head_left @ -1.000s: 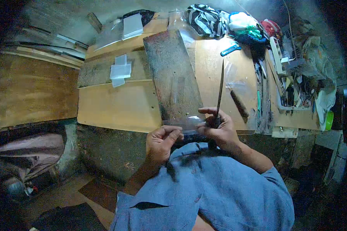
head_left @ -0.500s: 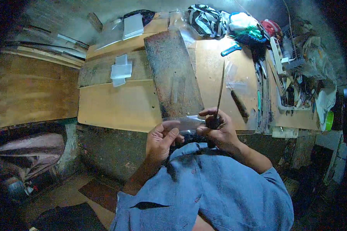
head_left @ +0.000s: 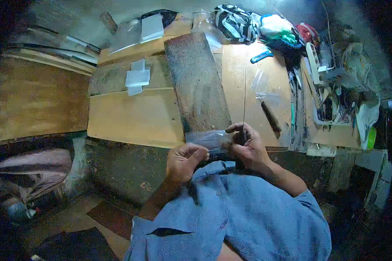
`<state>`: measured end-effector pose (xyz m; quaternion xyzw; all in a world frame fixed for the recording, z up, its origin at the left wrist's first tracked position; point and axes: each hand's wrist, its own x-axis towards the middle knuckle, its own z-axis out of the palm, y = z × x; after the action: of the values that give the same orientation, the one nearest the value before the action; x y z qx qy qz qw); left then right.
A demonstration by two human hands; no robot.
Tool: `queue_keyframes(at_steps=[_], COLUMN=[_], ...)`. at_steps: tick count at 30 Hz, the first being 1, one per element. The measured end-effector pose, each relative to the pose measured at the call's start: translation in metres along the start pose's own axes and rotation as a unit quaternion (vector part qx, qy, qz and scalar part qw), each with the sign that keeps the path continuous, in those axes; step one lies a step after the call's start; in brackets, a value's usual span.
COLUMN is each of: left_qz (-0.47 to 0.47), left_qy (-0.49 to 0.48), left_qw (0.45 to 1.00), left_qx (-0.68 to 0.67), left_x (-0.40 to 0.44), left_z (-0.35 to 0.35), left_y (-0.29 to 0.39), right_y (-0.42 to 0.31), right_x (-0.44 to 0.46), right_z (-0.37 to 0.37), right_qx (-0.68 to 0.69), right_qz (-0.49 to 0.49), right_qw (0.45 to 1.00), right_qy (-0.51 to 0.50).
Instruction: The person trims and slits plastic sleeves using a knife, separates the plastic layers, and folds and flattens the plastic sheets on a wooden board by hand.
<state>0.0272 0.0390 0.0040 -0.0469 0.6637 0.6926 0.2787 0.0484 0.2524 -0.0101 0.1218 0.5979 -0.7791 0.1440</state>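
Note:
A clear plastic sheet (head_left: 209,138) is stretched between my two hands, close to my body at the table's front edge. My left hand (head_left: 185,161) pinches its near left side with thumb and fingers. My right hand (head_left: 249,147) is closed round the dark handle of a thin blade (head_left: 245,98) that points up, and its fingertips also touch the sheet's right end. Just beyond the sheet lies a long worn board (head_left: 198,82), set at a slant on the table.
Stacked clear pieces (head_left: 137,78) lie on the left of the table (head_left: 130,119). On the right are a dark-handled tool (head_left: 271,117), a blue cutter (head_left: 261,56) and a tray of tools (head_left: 333,122). Bags (head_left: 235,24) and white sheets (head_left: 152,28) are at the back.
The blade in my right hand has turned from a slight lean to nearly upright and looks thinner. My left fingers have closed at the near edge of the sheet, which has tilted.

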Motion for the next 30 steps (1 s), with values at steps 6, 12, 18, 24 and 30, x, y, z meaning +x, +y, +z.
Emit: queue_keyframes(at_steps=[6,12,18,24,30], left_qz=[-0.028,0.001,-0.038,-0.054,-0.008], left_qy=[0.022,0.012,0.04,0.018,0.062], left_qw=[0.999,1.0,0.998,0.998,0.998], left_qx=[0.0,-0.01,0.042,0.026,0.023], left_x=[0.004,0.004,0.003,0.003,0.006], left_z=[-0.002,-0.003,-0.001,-0.007,-0.012], left_y=[-0.008,-0.019,-0.011,-0.017,-0.015], right_y=[-0.008,-0.003,-0.01,-0.014,-0.005], right_x=[-0.004,-0.003,-0.002,-0.001,0.003], right_z=[0.009,0.009,0.014,0.017,0.014], right_qx=[-0.046,-0.025,0.012,0.009,-0.038], right_qz=[-0.036,-0.014,0.005,0.009,-0.039], right_qw=[0.998,0.998,0.998,0.997,0.996], right_qy=[0.028,0.053,0.068,0.078,0.069])
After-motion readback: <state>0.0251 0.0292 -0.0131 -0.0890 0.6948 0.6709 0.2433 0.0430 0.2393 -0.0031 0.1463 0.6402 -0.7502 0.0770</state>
